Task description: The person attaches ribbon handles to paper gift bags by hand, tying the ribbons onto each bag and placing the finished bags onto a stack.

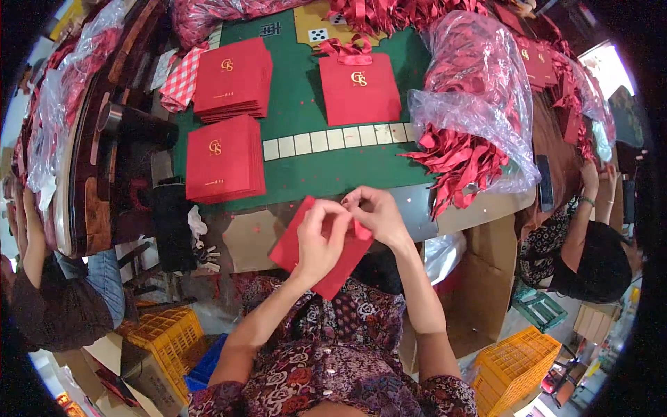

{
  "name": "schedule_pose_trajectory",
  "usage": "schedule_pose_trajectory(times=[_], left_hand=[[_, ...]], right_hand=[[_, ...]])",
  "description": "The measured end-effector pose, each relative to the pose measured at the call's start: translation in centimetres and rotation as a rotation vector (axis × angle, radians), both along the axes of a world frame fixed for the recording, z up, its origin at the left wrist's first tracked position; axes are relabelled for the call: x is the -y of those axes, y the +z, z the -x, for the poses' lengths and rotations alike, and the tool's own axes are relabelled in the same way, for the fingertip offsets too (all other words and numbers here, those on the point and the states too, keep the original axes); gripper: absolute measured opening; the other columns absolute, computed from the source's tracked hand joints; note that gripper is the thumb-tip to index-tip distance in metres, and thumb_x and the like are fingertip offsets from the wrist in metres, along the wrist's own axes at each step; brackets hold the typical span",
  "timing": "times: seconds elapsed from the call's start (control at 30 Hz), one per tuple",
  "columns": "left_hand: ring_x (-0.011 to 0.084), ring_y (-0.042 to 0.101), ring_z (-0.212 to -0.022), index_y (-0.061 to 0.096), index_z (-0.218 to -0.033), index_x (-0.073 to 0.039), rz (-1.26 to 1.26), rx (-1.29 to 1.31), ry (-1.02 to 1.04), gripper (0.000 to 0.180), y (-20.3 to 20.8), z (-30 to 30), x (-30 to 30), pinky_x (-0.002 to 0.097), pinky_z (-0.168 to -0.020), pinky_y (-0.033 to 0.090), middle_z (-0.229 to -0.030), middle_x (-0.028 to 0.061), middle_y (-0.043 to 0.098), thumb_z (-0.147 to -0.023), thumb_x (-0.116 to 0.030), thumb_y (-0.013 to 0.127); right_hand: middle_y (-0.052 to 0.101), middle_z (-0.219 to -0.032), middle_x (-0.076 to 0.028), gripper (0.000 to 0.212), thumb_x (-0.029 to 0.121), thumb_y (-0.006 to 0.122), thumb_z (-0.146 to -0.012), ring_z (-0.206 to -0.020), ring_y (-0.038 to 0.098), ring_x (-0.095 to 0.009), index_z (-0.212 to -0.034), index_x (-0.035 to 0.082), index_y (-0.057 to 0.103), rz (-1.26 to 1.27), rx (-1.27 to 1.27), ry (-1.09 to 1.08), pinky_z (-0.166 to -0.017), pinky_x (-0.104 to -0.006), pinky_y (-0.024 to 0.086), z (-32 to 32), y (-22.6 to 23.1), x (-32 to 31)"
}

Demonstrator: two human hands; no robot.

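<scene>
A red paper gift bag [339, 279] is tilted above my lap, in front of the table's near edge. My left hand [321, 240] lies over the bag with its fingers closed on its upper part. Close beside it, my right hand [379, 217] is pinched at the bag's top edge, where a short piece of red ribbon [360, 231] shows below the fingers. The two hands' fingertips nearly meet, and they hide the exact spot they work on.
Two stacks of red bags [233, 80] stand at the left of the green table [292, 184]. Finished-looking bags with ribbon handles [361, 94] lie mid-table. A clear plastic sack [479, 90] spills red ribbons [462, 163] at right. Co-workers sit both sides; yellow crates [514, 368] stand below.
</scene>
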State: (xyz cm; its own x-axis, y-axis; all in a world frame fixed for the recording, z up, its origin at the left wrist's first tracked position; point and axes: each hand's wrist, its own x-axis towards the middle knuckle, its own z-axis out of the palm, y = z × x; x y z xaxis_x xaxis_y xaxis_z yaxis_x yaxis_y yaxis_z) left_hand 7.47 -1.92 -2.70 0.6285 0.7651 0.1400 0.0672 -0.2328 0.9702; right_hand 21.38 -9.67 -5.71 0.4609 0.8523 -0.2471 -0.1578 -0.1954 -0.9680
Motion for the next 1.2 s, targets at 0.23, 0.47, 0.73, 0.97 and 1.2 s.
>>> schedule_pose_trajectory(times=[0.23, 0.47, 0.73, 0.97, 1.2], left_hand=[[0.0166, 0.054, -0.075, 0.066, -0.086, -0.016, -0.493, -0.105, -0.475, 0.04, 1.5, 0.9, -1.5, 0.0362, -0.084, 0.037, -0.07, -0.0052, 0.055, -0.063, -0.04, 0.09], [0.0254, 0.06, -0.09, 0.068, -0.087, -0.012, -0.54, -0.1, -0.025, 0.017, 1.9, 2.0, -2.1, 0.041, -0.084, 0.042, -0.089, 0.0022, 0.065, -0.08, -0.022, 0.08], [0.0266, 0.056, -0.082, 0.062, -0.108, -0.002, -0.232, -0.49, -0.139, 0.057, 0.7, 7.6, -3.9, 0.0424, -0.082, 0.046, -0.09, 0.0083, 0.056, -0.073, -0.038, 0.088], [0.0202, 0.063, -0.103, 0.054, -0.121, -0.002, 0.159, -0.284, -0.362, 0.047, 1.7, 7.9, -3.3, 0.0345, -0.09, 0.05, -0.109, 0.011, 0.064, -0.083, -0.014, 0.08], [0.0189, 0.063, -0.108, 0.048, -0.128, -0.002, 0.282, -0.221, -0.362, 0.043, 1.3, 8.6, -2.1, 0.0343, -0.096, 0.048, -0.112, 0.0132, 0.065, -0.091, -0.005, 0.068]], right_hand=[[0.069, -0.088, -0.001, 0.006, 0.003, 0.067, -0.09, -0.073, 0.062, -0.005, -0.092, -0.002, 0.065, 0.106, 0.103, 0.054, -0.063, -0.0224, 0.051, -0.2, 0.5, 0.2], [0.069, -0.082, 0.0, 0.008, 0.006, 0.07, -0.088, -0.07, 0.061, -0.004, -0.093, 0.0, 0.068, 0.003, 0.099, -0.062, -0.062, -0.0226, 0.049, 0.2, -0.3, 0.5], [0.064, -0.077, 0.004, 0.007, 0.008, 0.069, -0.094, -0.069, 0.056, -0.003, -0.091, 0.001, 0.067, -0.044, -0.068, -0.179, -0.064, -0.0209, 0.046, 0.1, 1.0, 0.5], [0.062, -0.075, 0.005, 0.008, 0.008, 0.067, -0.095, -0.066, 0.053, -0.002, -0.091, 0.002, 0.067, -0.053, -0.072, -0.259, -0.061, -0.0206, 0.043, -0.1, 1.5, 0.8], [0.061, -0.074, 0.006, 0.01, 0.012, 0.069, -0.094, -0.065, 0.052, -0.001, -0.09, 0.004, 0.069, -0.03, -0.128, -0.318, -0.059, -0.0199, 0.041, -1.2, 1.7, 0.5]])
